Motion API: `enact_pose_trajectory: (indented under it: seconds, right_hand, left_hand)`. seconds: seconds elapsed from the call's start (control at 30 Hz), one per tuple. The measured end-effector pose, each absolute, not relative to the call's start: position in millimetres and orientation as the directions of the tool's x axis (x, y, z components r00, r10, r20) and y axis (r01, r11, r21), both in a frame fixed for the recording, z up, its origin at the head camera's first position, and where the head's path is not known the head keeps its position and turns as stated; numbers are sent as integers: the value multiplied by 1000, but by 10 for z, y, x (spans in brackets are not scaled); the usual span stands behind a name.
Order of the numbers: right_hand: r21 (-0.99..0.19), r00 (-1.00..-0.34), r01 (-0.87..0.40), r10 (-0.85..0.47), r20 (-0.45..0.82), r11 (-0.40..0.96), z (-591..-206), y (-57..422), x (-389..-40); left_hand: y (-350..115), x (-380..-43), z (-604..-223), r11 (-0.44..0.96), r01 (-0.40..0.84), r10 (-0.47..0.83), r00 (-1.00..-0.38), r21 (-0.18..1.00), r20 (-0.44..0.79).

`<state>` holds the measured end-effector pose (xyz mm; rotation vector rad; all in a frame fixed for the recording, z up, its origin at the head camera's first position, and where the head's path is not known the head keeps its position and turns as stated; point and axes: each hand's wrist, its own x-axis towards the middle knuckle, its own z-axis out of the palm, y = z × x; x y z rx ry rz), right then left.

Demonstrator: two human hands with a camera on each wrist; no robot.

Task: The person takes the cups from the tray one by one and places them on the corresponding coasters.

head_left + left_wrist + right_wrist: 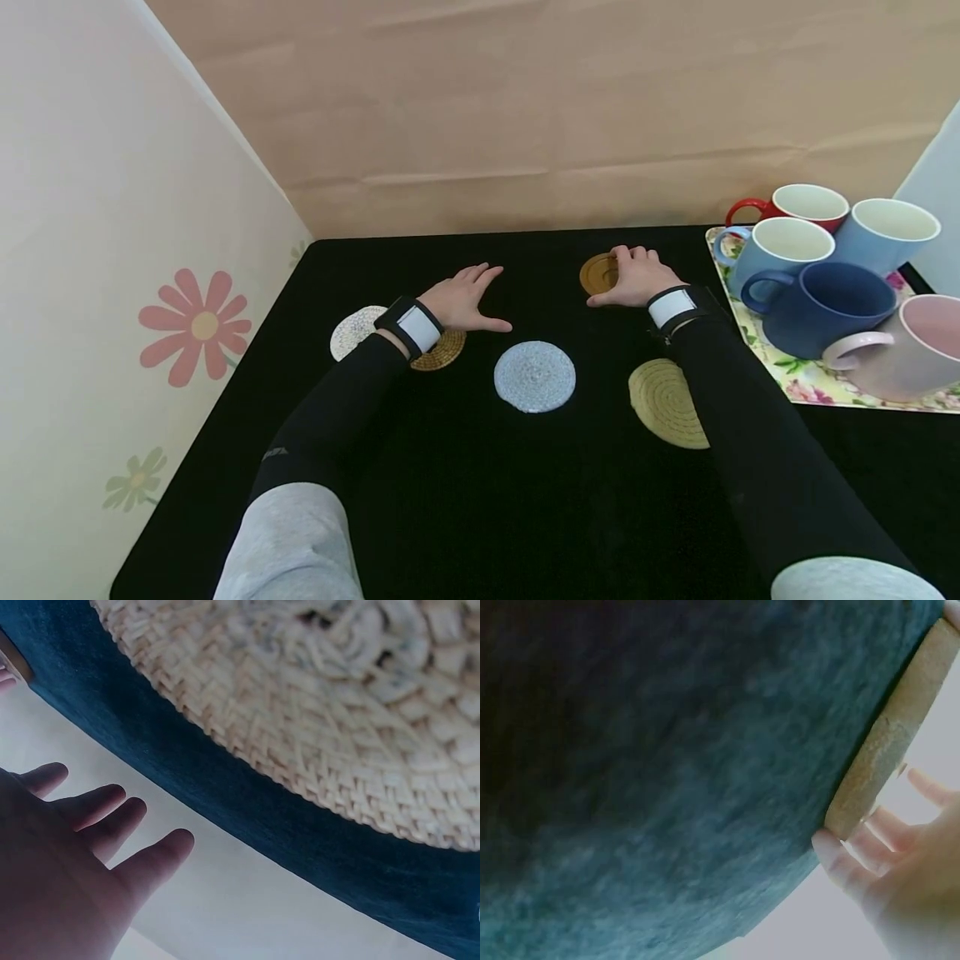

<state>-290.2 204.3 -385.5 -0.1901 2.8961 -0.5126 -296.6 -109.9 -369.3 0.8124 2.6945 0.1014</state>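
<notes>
My right hand point(636, 277) grips a round brown wooden coaster point(597, 273) near the table's back edge, with thumb and fingers spread across its rim. In the right wrist view, fingers touch the thick edge of this coaster point(889, 735). My left hand point(463, 300) is stretched out with its thumb apart, holding nothing. Beneath its wrist lies a brown woven coaster point(442, 352), partly hidden. A whitish speckled woven coaster point(354, 330) lies to the left. Between the arms is a light blue woven coaster point(535, 377); a beige one point(666, 403) is partly covered by the right forearm.
On the right, a floral placemat point(802, 379) holds several mugs, among them a dark blue mug point(817, 312) and a pink mug point(907, 354). Brown paper point(525, 108) stands behind the black tabletop point(510, 508). A flowered wall point(90, 250) rises on the left.
</notes>
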Motion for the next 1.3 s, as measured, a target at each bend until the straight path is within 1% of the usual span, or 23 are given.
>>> enact_pose_trajectory:
  seconds: [0.4, 0.6, 1.1, 1.3]
  right_hand:
    - [-357, -980, -47, -112, -165, 933, -3864, 2298, -2843]
    - [-351, -982, -39, -101, -161, 936, -3852, 2417, -2810]
    - [-344, -980, -8, -76, -183, 939, -3805, 2568, -2791]
    - [-320, -978, -18, -83, -192, 947, -3788, 2569, -2785]
  left_hand:
    - [-1112, -2902, -3693, 835, 519, 550, -778, 183, -302]
    - [-1108, -2890, -3697, 841, 512, 540, -784, 174, -304]
    - [-1098, -2887, -3700, 833, 524, 552, -776, 175, -304]
    - [-1068, -2855, -3648, 849, 497, 528, -774, 180, -351]
